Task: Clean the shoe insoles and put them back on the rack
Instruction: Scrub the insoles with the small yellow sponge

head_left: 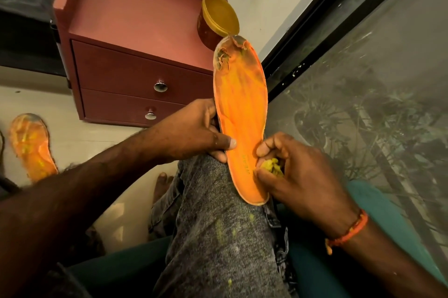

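Observation:
An orange insole (242,113) with a torn, dirty toe end stands lengthwise on my knee, heel end nearest me. My left hand (194,130) grips its left edge, thumb lying across the orange face. My right hand (295,171) holds a small yellow-green wad (272,166) in curled fingers and presses it against the insole's right edge near the heel. A second orange insole (31,147), smeared with yellow, lies on the pale floor at the far left.
A dark red cabinet (135,74) with two knobbed drawers stands ahead; a round tin with a gold lid (218,18) sits on its top. A dark-framed glass pane (363,79) runs along the right. My grey jeans (218,237) carry yellow specks.

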